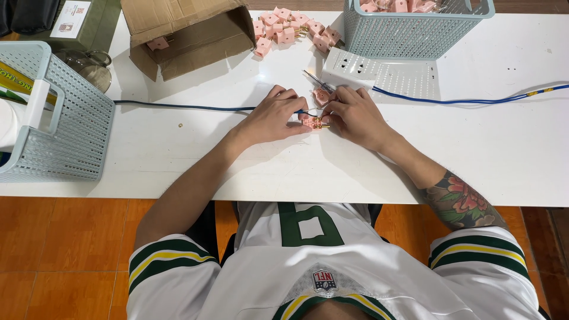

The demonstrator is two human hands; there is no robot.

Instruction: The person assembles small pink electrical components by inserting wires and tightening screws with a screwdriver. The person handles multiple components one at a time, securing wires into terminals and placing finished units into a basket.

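Observation:
My left hand (272, 116) and my right hand (354, 117) meet at the middle of the white table (510, 148). Between their fingertips sits a small pink plug part with brass prongs (314, 122), and both hands grip it. The end of a dark blue cable (178, 107) runs in from the left under my left hand. A second pink piece (322, 96) lies just behind the fingers. A thin metal tool (317, 80) rests above my right hand; whether that hand holds it is unclear.
A pile of pink plug parts (290, 31) lies at the back centre beside an open cardboard box (189, 35). A pale blue basket (409, 26) stands on its lid (385, 74) at back right. Another basket (53, 118) sits at the left edge. A blue cable (468, 101) trails right.

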